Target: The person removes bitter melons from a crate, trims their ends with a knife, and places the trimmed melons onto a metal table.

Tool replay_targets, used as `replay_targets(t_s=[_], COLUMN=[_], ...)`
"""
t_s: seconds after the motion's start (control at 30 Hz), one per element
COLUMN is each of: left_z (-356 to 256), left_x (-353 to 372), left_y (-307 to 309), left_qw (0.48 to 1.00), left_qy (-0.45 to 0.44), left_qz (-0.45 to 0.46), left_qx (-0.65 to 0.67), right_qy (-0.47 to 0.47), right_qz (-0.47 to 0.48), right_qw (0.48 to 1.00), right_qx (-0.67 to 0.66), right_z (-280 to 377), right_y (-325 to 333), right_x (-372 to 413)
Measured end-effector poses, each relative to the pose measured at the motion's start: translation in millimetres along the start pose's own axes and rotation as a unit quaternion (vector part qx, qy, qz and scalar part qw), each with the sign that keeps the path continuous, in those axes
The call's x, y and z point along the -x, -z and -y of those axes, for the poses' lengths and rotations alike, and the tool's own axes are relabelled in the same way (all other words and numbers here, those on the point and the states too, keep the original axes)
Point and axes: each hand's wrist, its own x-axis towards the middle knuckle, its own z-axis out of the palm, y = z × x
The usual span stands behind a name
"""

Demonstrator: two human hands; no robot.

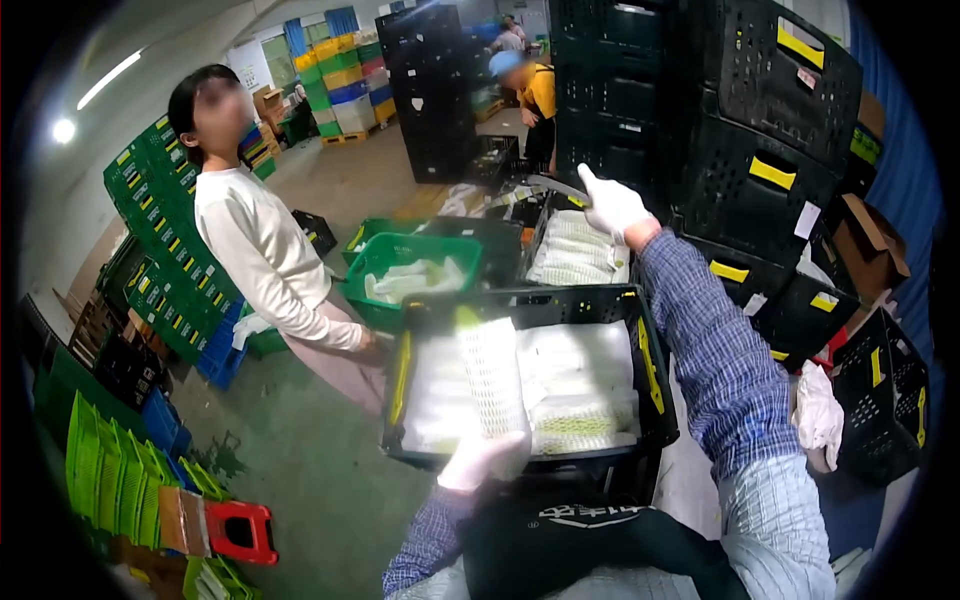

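Note:
My left hand (487, 462), in a white glove, grips the lower end of a long pale-green produce piece in a white foam net (494, 385). Its top end is bright green and blurred. Beneath it, a black crate (530, 462) with yellow handles holds several net-sleeved pieces (578, 385) and white wrapping. My right hand (612, 207), also gloved, is raised over the far crate's right side, one finger stretched up and left, with nothing seen in it. That second black crate (538, 225) contains more net-wrapped produce (578, 250).
A person in a white top (265, 240) stands left of the crate, beside a green basket (420, 250) with netted produce. Tall black crate stacks (765, 120) rise on the right. Green baskets (115, 470) and a red stool (242, 533) occupy the lower left. Someone in yellow (540, 95) bends farther back.

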Motion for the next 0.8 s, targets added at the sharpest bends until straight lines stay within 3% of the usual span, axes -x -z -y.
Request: replay_targets(t_s=[0.07,0.27,0.33,0.4,0.43,0.5,0.53,0.6,0.63,0.67,0.7,0.73,0.8], left_z=[-4.0,-2.9,5.6,13.0,7.1,-7.2,-5.0,8.6,14.6,19.5,20.1,21.9,22.3], left_x=[-4.1,-4.3,-8.1,-10.8,-11.5,-4.9,-8.8,-19.3,-26.8,-30.7,-33.4,-34.3,-35.5], left_y=[1.4,10.3,14.2,17.3,13.1,-4.6,-4.8,0.7,3.4,3.6,0.4,-3.5,-13.0], left_qw=[1.000,1.000,0.999,0.998,0.996,0.999,0.999,0.998,0.989,0.989,0.988,0.988,0.988], left_qy=[-0.023,-0.021,-0.033,-0.026,-0.018,-0.005,-0.016,-0.039,-0.073,-0.079,-0.083,-0.084,-0.084], left_qz=[0.009,0.019,0.011,0.021,0.033,0.007,0.014,0.027,0.086,0.090,0.093,0.096,0.099], left_qx=[0.000,0.010,0.028,0.058,0.075,0.049,0.050,0.052,0.096,0.093,0.088,0.085,0.085], right_qy=[-0.012,-0.017,-0.011,0.099,0.063,0.144,0.093,0.109,0.034,0.101,0.096,0.031,0.022], right_qz=[0.020,-0.049,0.008,-0.069,-0.030,-0.062,0.009,0.025,0.070,0.012,0.048,0.112,0.084], right_qw=[1.000,0.999,1.000,0.993,0.997,0.986,0.991,0.987,0.987,0.984,0.987,0.981,0.989], right_qx=[0.017,-0.004,-0.006,-0.004,-0.039,-0.055,-0.093,-0.115,-0.140,-0.148,-0.121,-0.158,-0.121], right_z=[12.0,25.0,40.9,15.8,19.7,-7.4,-4.6,-24.2,-6.3,-33.0,-36.7,-26.4,-34.4], right_y=[14.1,16.4,21.0,-27.0,-37.7,-95.3,-102.0,-143.2,-128.1,-176.8,-188.3,-176.9,-208.6], right_x=[-19.4,-52.6,-27.1,-15.0,4.3,28.4,49.3,84.3,110.0,120.6,134.2,152.1,180.3])
